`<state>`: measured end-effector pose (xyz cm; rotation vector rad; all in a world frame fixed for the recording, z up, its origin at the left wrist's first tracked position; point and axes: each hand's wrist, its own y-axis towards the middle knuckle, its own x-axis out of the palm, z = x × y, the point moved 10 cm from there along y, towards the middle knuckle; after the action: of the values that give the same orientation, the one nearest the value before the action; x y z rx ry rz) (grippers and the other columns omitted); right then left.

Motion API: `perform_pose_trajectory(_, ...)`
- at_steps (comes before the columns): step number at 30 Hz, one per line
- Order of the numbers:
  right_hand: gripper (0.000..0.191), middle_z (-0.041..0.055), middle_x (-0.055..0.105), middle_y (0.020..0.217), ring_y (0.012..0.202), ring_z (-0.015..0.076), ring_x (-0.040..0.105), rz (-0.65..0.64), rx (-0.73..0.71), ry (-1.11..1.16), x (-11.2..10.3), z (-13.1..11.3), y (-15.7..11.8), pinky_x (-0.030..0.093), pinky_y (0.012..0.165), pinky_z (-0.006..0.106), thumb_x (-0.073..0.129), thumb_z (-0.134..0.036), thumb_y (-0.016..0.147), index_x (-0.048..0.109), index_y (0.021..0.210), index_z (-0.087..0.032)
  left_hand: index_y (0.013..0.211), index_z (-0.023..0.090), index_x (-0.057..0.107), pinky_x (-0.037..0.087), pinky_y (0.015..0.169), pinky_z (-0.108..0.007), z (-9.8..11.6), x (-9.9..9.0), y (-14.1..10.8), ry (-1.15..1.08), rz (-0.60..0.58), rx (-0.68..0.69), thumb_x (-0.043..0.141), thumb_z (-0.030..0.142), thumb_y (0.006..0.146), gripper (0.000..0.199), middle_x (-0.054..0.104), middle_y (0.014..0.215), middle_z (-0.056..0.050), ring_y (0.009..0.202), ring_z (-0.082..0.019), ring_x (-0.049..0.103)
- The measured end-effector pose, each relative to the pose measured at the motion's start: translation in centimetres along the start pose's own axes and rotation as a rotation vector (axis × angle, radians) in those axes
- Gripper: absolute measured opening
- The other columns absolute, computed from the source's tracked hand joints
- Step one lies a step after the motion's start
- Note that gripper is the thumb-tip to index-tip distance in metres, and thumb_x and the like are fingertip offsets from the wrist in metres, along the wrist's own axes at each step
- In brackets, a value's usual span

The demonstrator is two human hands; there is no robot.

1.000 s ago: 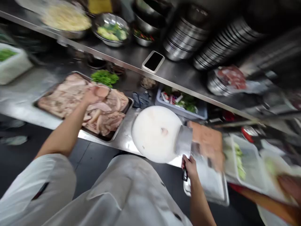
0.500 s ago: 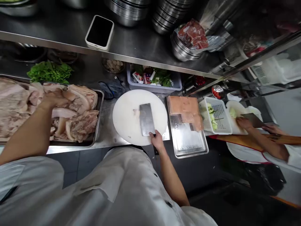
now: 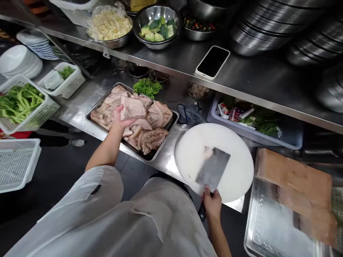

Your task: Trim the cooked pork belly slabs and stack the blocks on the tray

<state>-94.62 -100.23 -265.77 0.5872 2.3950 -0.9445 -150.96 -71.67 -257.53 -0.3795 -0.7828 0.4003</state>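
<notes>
My left hand (image 3: pixel 119 117) grips a pale slab of cooked pork (image 3: pixel 134 107), thumb at its left edge and fingers along its near edge. The slab is raised over a metal tray (image 3: pixel 175 119) heaped with more pork pieces (image 3: pixel 152 140). In my right hand (image 3: pixel 212 205) is the handle of a cleaver (image 3: pixel 214 167), whose broad blade lies flat over a round white cutting board (image 3: pixel 238 150). A small scrap of meat (image 3: pixel 208 152) sits on the board beside the blade's upper left edge.
To the right, a metal tray (image 3: pixel 278 221) holds flat brownish-pink slabs (image 3: pixel 297 175). Behind the board stands a lilac bin (image 3: pixel 292 142) of scraps. A shelf edge (image 3: pixel 171 67) runs above, carrying a phone (image 3: pixel 213 62) and bowls. Vegetable baskets (image 3: pixel 40 114) stand at left.
My view has swung left, bringing the whole pork tray into sight. My left hand, earlier reaching among the pork, now holds up a slab. My right hand still holds the cleaver on the board.
</notes>
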Motion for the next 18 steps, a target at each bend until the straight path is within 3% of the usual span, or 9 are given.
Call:
perform_pose_trajectory(5, 0.06, -0.0098, 0.047, 0.055, 0.041, 0.0091, 0.041, -0.386, 0.106, 0.449, 11.5, -9.7, 0.0, 0.036, 0.04, 0.023, 0.08, -0.069, 0.071, 0.037, 0.079, -0.027, 0.129, 0.018, 0.065, 0.056, 0.101, -0.061, -2.3, 2.1, -4.7, -0.08, -0.05, -0.079, 0.046, 0.05, 0.096, 0.049, 0.079, 0.109, -0.011, 0.117, -0.036, 0.069)
perform_pose_trajectory(7, 0.057, -0.0099, 0.043, 0.057, 0.042, 0.0068, 0.036, -0.547, 0.075, 0.556, 13.8, -14.3, 0.3, 0.035, 0.04, 0.021, 0.081, -0.063, 0.072, 0.038, 0.076, -0.026, 0.122, 0.021, 0.067, 0.059, 0.098, -0.057, -2.9, 2.4, -5.8, -0.097, -0.045, -0.108, 0.045, 0.053, 0.096, 0.047, 0.078, 0.108, -0.01, 0.116, -0.034, 0.071)
perform_pose_trajectory(8, 0.054, -0.0096, 0.041, 0.057, 0.043, 0.0061, 0.034, -0.607, 0.039, 0.571, 13.9, -16.6, 1.0, 0.034, 0.04, 0.02, 0.08, -0.061, 0.074, 0.039, 0.074, -0.025, 0.118, 0.022, 0.068, 0.06, 0.096, -0.056, -3.1, 2.3, -6.3, -0.11, -0.029, -0.125, 0.046, 0.055, 0.095, 0.046, 0.078, 0.106, -0.009, 0.114, -0.034, 0.071)
perform_pose_trajectory(10, 0.046, -0.0092, 0.039, 0.057, 0.043, 0.0049, 0.029, -0.646, -0.072, 0.511, 12.1, -21.0, 4.0, 0.031, 0.041, 0.018, 0.074, -0.055, 0.081, 0.043, 0.069, -0.024, 0.113, 0.023, 0.067, 0.062, 0.092, -0.055, -3.4, 1.9, -7.0, -0.147, 0.005, -0.155, 0.048, 0.059, 0.093, 0.046, 0.077, 0.105, -0.009, 0.113, -0.035, 0.071)
perform_pose_trajectory(11, 0.044, -0.0087, 0.041, 0.056, 0.044, 0.0041, 0.027, -0.599, -0.166, 0.432, 10.1, -23.2, 6.3, 0.029, 0.043, 0.018, 0.068, -0.052, 0.088, 0.045, 0.065, -0.023, 0.113, 0.023, 0.067, 0.062, 0.09, -0.055, -3.4, 1.6, -7.2, -0.169, 0.017, -0.161, 0.049, 0.06, 0.092, 0.047, 0.077, 0.105, -0.01, 0.112, -0.036, 0.071)
perform_pose_trajectory(13, 0.053, -0.0061, 0.048, 0.056, 0.043, 0.0006, 0.029, -0.354, -0.368, 0.117, 4.5, -27.1, 11.6, 0.031, 0.051, 0.02, 0.044, -0.047, 0.1, 0.047, 0.056, -0.018, 0.116, 0.021, 0.067, 0.063, 0.088, -0.055, -3.1, 1.1, -7.7, -0.208, 0.031, -0.147, 0.048, 0.06, 0.091, 0.049, 0.077, 0.108, -0.011, 0.113, -0.037, 0.071)
perform_pose_trajectory(15, 0.062, -0.0016, 0.057, 0.059, 0.044, 0.0016, 0.033, -0.009, -0.499, -0.228, -1.4, -30.1, 15.8, 0.037, 0.054, 0.026, 0.029, -0.044, 0.099, 0.05, 0.049, -0.014, 0.12, 0.021, 0.066, 0.062, 0.088, -0.055, -2.8, 0.5, -8.1, -0.228, 0.033, -0.127, 0.047, 0.059, 0.092, 0.051, 0.076, 0.111, -0.012, 0.113, -0.037, 0.071)
perform_pose_trajectory(18, 0.05, 0.0163, 0.064, 0.056, 0.05, 0.0121, 0.048, 0.338, -0.508, -0.481, -7.0, -30.9, 18.5, 0.041, 0.058, 0.035, 0.056, -0.028, 0.09, 0.052, 0.041, -0.017, 0.116, 0.021, 0.067, 0.062, 0.088, -0.056, -3.2, -0.7, -8.4, -0.229, 0.059, -0.139, 0.048, 0.061, 0.089, 0.051, 0.077, 0.109, -0.011, 0.111, -0.037, 0.071)
